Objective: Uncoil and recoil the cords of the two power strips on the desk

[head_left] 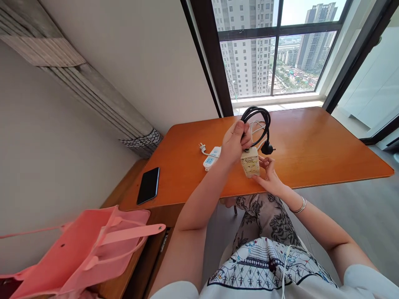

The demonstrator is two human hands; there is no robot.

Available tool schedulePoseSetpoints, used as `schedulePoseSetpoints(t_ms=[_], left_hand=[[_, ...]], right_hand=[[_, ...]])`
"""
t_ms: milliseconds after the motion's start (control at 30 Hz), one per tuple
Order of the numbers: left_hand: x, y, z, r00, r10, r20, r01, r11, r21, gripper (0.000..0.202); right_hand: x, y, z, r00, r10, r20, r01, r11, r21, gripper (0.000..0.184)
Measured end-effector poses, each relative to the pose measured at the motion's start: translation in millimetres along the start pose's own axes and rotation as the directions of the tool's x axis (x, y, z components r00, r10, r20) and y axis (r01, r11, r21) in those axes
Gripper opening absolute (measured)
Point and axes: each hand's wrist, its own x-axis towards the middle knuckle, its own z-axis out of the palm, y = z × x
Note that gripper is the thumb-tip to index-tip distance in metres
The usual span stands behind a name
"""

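Note:
My left hand is closed around a coiled black power cord, whose loops stand up above the fist. The cord's black plug hangs free to the right of the loops. Below the fist is a yellowed, box-shaped socket block with slots on its face. Fingers and thumb of my right hand grip this block from its right side and lower edge. A white power strip lies partly hidden behind my left forearm, its white plug resting on the table.
The orange-brown wooden table stands under a window. A dark phone lies near its left front edge. Beyond my hands a white cable is partly hidden. An open pink bag sits at lower left, beside the table.

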Motion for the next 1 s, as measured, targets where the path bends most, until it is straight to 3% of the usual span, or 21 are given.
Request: schedulePoseSetpoints(t_ms=[133, 267, 367, 433, 567, 667, 733, 767, 833, 900, 933, 1000], left_hand=[[8.2, 0.2, -6.4, 0.999, -0.002, -0.045, 0.002, 1.0, 0.021, 0.047], [16.5, -4.7, -21.6, 0.994, -0.103, -0.043, 0.104, 0.994, 0.036, 0.048], [17.3, -10.9, -25.2, 0.99, -0.138, -0.036, 0.138, 0.99, -0.005, 0.05], [15.6, -14.8, -22.4, 0.988, -0.15, -0.018, 0.15, 0.988, -0.031, 0.05], [11.9, -20.0, -13.8, 0.981, -0.194, -0.03, 0.191, 0.979, -0.071, 0.051], [10.1, -23.2, -12.5, 0.977, -0.206, -0.046, 0.201, 0.975, -0.092, 0.051], [7.9, -25.3, -13.5, 0.975, -0.22, -0.024, 0.217, 0.972, -0.093, 0.051], [6.3, -26.3, -13.7, 0.971, -0.238, -0.009, 0.236, 0.967, -0.092, 0.052], [2.2, -27.6, -12.8, 0.961, -0.277, 0.017, 0.277, 0.956, -0.097, 0.053], [-1.7, -28.1, -9.8, 0.958, -0.287, 0.018, 0.287, 0.95, -0.121, 0.054], [-3.2, -28.3, -8.0, 0.961, -0.278, 0.011, 0.277, 0.951, -0.138, 0.054], [-4.5, -29.0, -4.6, 0.965, -0.261, -0.006, 0.256, 0.952, -0.168, 0.054]], right_hand=[[-6.5, -5.8, -2.0, 0.978, 0.103, 0.182, -0.142, 0.966, 0.215, 0.061], [-18.2, -32.5, -18.0, 0.942, 0.158, 0.295, -0.29, 0.827, 0.481, 0.074], [-20.2, -50.1, -31.8, 0.91, 0.207, 0.359, -0.388, 0.73, 0.562, 0.069], [-19.4, -57.0, -36.9, 0.913, 0.162, 0.375, -0.363, 0.741, 0.565, 0.069], [-19.1, -65.1, -35.1, 0.967, 0.039, 0.253, -0.142, 0.904, 0.404, 0.08], [-17.3, -69.4, -33.3, 0.989, 0.017, 0.147, -0.036, 0.991, 0.131, 0.057], [-11.6, -70.3, -35.8, 0.999, -0.004, 0.035, 0.004, 1.0, -0.011, 0.039], [-7.0, -69.8, -37.9, 0.999, -0.021, -0.043, 0.019, 0.999, -0.044, 0.038], [5.3, -67.0, -42.5, 0.969, -0.051, -0.243, 0.045, 0.998, -0.032, 0.049], [19.3, -62.1, -45.2, 0.908, -0.03, -0.419, 0.048, 0.998, 0.033, 0.064], [25.8, -59.2, -45.3, 0.883, 0.0, -0.469, 0.036, 0.997, 0.068, 0.071], [35.7, -53.4, -43.2, 0.903, 0.064, -0.424, -0.02, 0.994, 0.108, 0.083]])
